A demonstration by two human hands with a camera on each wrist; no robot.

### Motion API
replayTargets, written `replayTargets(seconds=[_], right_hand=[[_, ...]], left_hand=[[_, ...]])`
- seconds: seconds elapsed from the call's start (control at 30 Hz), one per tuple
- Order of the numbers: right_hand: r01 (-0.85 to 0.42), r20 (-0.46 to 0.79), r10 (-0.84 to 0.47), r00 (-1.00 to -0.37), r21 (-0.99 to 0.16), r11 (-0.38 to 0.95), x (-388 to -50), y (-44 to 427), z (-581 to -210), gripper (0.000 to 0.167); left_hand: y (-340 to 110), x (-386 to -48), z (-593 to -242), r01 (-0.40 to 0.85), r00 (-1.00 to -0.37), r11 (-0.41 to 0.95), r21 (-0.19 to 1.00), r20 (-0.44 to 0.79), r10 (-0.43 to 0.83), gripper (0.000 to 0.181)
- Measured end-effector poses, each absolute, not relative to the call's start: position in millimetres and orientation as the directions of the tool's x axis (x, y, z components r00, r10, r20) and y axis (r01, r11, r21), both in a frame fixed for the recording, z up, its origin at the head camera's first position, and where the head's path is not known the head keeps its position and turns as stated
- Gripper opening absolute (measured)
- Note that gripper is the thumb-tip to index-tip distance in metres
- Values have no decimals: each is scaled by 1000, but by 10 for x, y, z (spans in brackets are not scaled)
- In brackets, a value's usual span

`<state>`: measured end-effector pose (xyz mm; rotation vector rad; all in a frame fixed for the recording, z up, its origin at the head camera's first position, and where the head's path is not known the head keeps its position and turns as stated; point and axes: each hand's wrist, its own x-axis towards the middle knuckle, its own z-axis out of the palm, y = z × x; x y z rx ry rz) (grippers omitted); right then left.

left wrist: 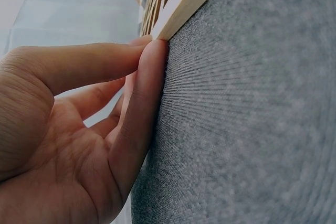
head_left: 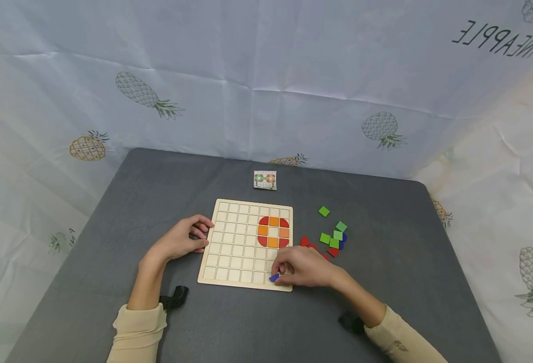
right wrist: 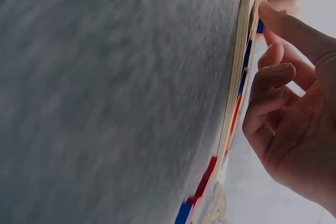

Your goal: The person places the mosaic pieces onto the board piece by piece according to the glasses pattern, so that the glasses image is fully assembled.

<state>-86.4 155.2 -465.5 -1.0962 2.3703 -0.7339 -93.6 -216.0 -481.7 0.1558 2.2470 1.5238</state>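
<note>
On a dark grey table (head_left: 248, 322), the right hand (head_left: 309, 264) pinches a small blue piece (head_left: 273, 278) at the near right of a square, pale wooden grid board (head_left: 233, 250); the left hand (head_left: 175, 242), fingers loosely bent, touches its left edge; behind hangs white pineapple-printed cloth (head_left: 230, 126).

Near the grey tabletop's (head_left: 361, 302) far edge, a card (head_left: 264, 180) is printed red and green. The cream board (head_left: 222, 262) is gridded, its tile ring (head_left: 273, 222) coloured red and orange, the piece (head_left: 273, 278) by its near-right corner blue.
</note>
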Motion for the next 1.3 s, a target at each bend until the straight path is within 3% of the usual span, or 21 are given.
replayTargets(seconds=[0.63, 1.0, 1.3], right_hand=[[-540, -198, -750, -631, -581, 608, -878, 1556, -4572, 13], [-423, -114, -661, -742, -686, 593, -1294, 2090, -4463, 23], [-301, -114, -533, -838, -718, 628, -1686, 2462, -4566, 27]], left_hand=[[-2166, -938, -4807, -139, -904, 397, 907, -280, 324, 41], [-2163, -938, -4819, -141, -905, 406, 903, -284, 318, 40], [-2160, -938, -4817, -134, -908, 401, 906, -274, 315, 39]])
